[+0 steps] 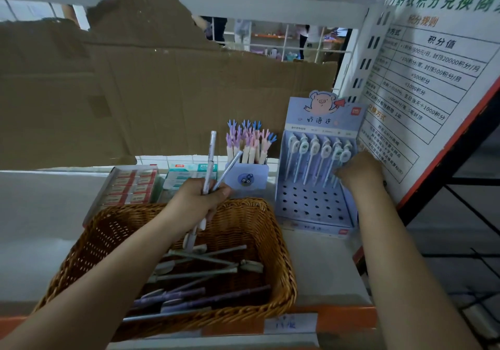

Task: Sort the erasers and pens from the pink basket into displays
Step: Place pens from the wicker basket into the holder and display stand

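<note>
A brown wicker basket (276, 255) stands on the shelf in front of me, with several grey and purple pens (194, 271) lying in it. My left hand (197, 200) hovers above the basket and grips two pale pens (209, 160) upright. My right hand (357, 173) reaches into the blue pen display (311, 203), its fingers curled at a pen in the right end of the back row; the grip itself is hidden. Several pens stand in that back row, and the front holes are bare.
A small cup display (247, 176) of pens with pastel tops stands behind the basket. Eraser boxes, red (130, 187) and teal (186, 173), lie to the left. Torn cardboard (162, 92) backs the shelf. A printed sign (433, 79) leans at the right.
</note>
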